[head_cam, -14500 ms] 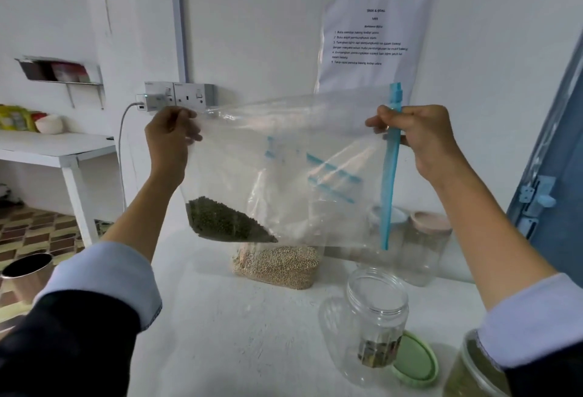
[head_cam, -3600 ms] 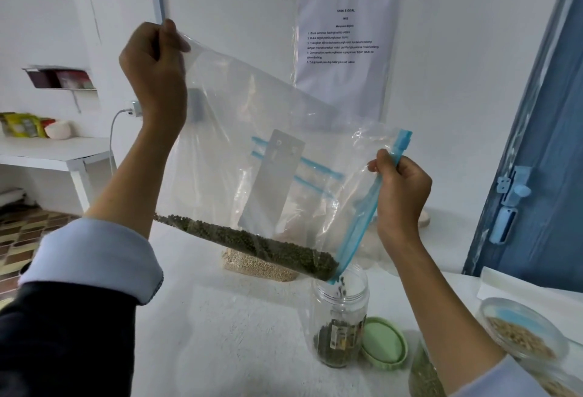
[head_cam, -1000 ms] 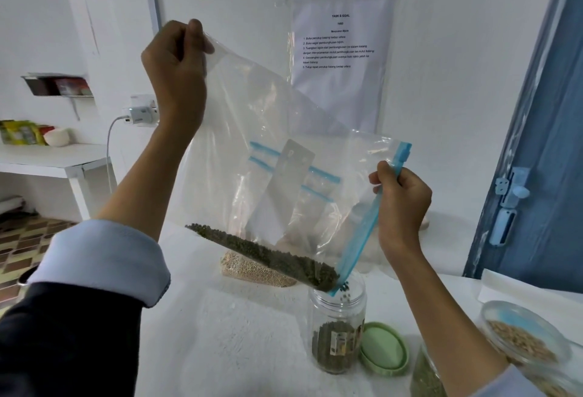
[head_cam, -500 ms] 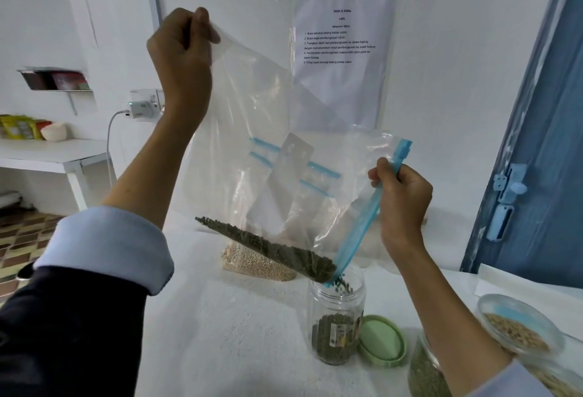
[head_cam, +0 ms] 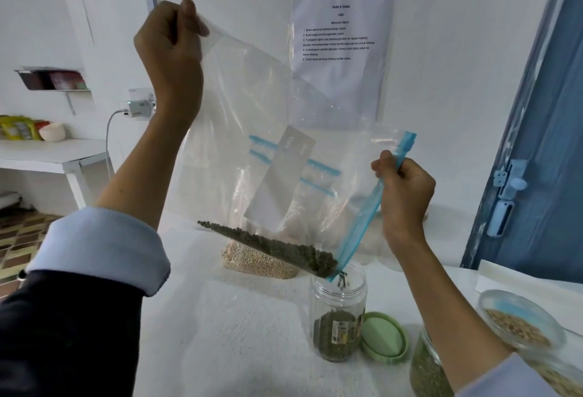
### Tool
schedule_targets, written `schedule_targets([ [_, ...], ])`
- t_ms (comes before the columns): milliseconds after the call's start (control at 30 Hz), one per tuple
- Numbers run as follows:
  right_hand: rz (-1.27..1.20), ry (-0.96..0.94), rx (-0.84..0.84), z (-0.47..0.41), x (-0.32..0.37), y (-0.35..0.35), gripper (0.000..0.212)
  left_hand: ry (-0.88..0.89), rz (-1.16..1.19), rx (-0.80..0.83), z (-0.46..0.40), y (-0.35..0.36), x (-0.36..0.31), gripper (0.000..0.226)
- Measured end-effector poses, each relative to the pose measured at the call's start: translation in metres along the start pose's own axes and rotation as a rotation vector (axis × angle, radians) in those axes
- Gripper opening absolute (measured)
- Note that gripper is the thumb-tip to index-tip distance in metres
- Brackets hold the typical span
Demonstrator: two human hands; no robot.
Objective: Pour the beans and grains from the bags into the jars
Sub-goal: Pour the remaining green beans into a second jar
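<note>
The left hand (head_cam: 172, 49) pinched the bag (head_cam: 268, 131) corner high; the right hand (head_cam: 403, 188) pinched its blue zip edge directly above the open jar (head_cam: 339, 311).

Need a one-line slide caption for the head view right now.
Left hand lifts the bag corner, right hand pinches its blue zip, green beans spilling into the open jar.

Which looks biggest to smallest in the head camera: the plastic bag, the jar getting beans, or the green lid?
1. The clear zip bag, by far the largest.
2. The open jar under its corner.
3. The green lid beside the jar, a little smaller; both sit equally near the camera.
</note>
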State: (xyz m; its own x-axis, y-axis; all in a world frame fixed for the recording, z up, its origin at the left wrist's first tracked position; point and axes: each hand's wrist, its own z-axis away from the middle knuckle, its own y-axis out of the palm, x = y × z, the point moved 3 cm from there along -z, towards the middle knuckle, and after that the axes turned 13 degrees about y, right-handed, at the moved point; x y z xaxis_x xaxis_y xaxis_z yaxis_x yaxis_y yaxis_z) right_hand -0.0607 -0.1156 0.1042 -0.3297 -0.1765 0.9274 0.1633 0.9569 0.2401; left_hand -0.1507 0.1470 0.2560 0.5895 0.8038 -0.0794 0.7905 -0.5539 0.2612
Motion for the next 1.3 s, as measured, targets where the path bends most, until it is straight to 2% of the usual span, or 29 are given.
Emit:
schedule_targets([
  [467, -0.012, 0.031, 0.056, 0.005, 0.003, 0.000, 0.022, -0.029, 0.018, 0.018, 0.001, -0.003, -0.003, 0.032],
  [567, -0.046, 0.031, 0.010, 0.006, 0.005, -0.004, 0.025, -0.031, 0.030, 0.013, 0.001, -0.004, -0.005, 0.033],
  [833, -0.083, 0.083, 0.032, 0.008, 0.006, -0.005, 0.029, -0.022, 0.049, 0.033, 0.000, -0.005, -0.008, 0.033],
  [933, -0.105, 0.073, -0.012, 0.007, 0.005, -0.008, 0.029, -0.033, 0.053, 0.035, 0.000, -0.006, -0.008, 0.034],
  [1067, -0.075, 0.087, 0.037, 0.007, 0.002, -0.006, 0.028, -0.039, 0.037, 0.058, 0.001, -0.004, -0.010, 0.033],
  [1300, -0.141, 0.118, -0.015, 0.002, -0.005, -0.013, 0.030, -0.040, 0.001, 0.087, 0.002, 0.001, -0.008, 0.032],
])
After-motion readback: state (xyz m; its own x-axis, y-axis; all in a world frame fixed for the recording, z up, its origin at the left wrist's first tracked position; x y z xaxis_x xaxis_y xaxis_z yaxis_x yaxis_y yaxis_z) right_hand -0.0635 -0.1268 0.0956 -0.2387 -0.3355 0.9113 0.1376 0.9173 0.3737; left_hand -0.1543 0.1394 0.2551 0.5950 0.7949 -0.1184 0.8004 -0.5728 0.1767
